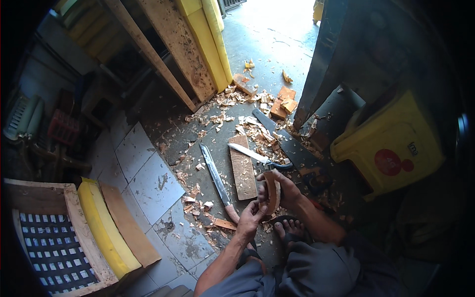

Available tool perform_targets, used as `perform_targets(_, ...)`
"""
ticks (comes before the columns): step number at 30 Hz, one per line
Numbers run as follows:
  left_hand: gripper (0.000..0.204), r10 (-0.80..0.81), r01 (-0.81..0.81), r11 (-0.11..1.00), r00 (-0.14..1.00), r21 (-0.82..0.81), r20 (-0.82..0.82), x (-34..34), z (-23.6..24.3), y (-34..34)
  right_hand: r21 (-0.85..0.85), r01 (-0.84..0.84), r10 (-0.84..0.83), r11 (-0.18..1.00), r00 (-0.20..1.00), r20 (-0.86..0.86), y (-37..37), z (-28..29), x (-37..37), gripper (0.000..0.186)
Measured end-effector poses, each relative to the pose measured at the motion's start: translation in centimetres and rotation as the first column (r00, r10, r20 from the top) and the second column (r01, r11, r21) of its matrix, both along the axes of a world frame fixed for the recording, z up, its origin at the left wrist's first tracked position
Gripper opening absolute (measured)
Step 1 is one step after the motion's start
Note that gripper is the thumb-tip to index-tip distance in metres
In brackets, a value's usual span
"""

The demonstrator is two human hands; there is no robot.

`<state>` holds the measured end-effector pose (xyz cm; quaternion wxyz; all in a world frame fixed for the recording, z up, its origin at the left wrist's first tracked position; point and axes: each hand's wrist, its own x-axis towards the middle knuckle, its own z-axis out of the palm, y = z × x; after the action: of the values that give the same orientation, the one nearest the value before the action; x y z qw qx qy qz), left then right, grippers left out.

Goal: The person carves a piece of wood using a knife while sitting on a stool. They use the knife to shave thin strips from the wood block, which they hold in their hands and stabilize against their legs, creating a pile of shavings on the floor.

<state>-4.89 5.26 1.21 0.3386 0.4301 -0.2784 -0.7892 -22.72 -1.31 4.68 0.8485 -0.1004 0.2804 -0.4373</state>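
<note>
A short, curved piece of wood (pixel 271 194) is held upright between my two hands above the floor. My left hand (pixel 251 218) pinches its lower left edge, fingers closed. My right hand (pixel 287 192) wraps round its far right side. Just beyond lies a flat wooden board (pixel 242 173) sprinkled with chips. Across the board's far end rests a pale-bladed cutting tool (pixel 250 153) with a dark, looped handle. To the left of the board is a long machete-like blade (pixel 213 171) with a wooden handle. A wide handsaw blade (pixel 274 132) lies farther off, partly under shavings.
Wood shavings (pixel 225 99) and offcut blocks (pixel 284 102) litter the floor. A yellow plastic stool (pixel 391 148) lies on its side at the right. At lower left stand a webbed wooden frame (pixel 69 210) and yellow foam (pixel 101 227). Tall wooden planks (pixel 180 47) lean at the back.
</note>
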Motion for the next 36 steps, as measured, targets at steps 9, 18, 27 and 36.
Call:
perform_targets(9,0.045,-0.007,0.008,1.000,0.997,-0.005,0.081,0.2,-0.1,0.9,-0.013,-0.098,0.089,0.995,0.942,-0.324,-0.1,-0.3,0.8,0.024)
perform_targets(18,0.045,0.065,-0.059,0.997,0.989,-0.055,0.132,0.2,-0.2,0.6,-0.118,-0.180,0.186,0.977,0.981,0.048,-0.6,-2.2,-0.2,0.053)
perform_targets(27,0.042,0.036,-0.019,0.996,0.980,-0.093,0.194,0.1,-0.8,0.5,0.016,-0.202,0.201,0.979,0.958,-0.207,-0.9,-3.4,-0.1,0.041)
perform_targets(36,0.042,0.084,-0.062,0.991,0.978,-0.120,0.193,0.7,0.0,-0.2,-0.119,0.085,-0.052,0.989,0.966,0.254,-0.6,-4.1,0.1,0.068)
